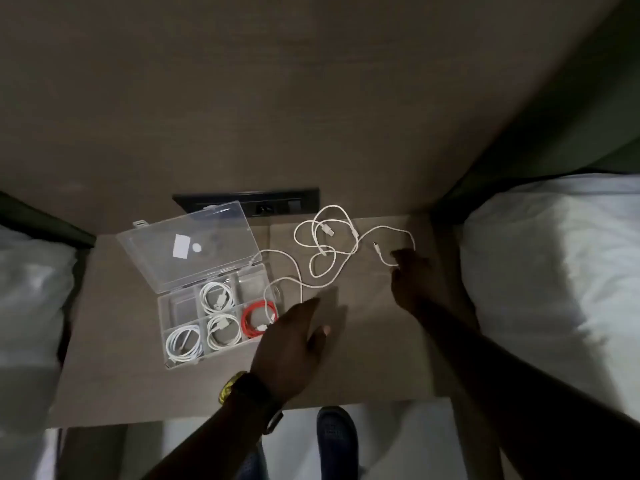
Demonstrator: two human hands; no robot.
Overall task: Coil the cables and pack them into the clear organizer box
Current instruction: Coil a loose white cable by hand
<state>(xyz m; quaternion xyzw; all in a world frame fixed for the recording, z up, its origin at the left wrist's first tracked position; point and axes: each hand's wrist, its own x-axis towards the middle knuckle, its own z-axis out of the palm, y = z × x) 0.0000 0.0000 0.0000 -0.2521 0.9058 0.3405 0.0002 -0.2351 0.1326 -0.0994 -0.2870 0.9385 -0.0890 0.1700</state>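
A clear organizer box lies open on the nightstand, its lid tipped back. Three compartments hold coiled white cables and one holds a coiled red cable. Loose white cables sprawl tangled across the tabletop to the right of the box. My left hand hovers flat beside the box, fingers apart, near one cable's end. My right hand reaches to the right end of the tangle, its fingers on the cable there; whether it grips is unclear.
The brown nightstand stands between two beds with white bedding. A black outlet panel sits on the wall behind the box. A blue shoe shows below the front edge.
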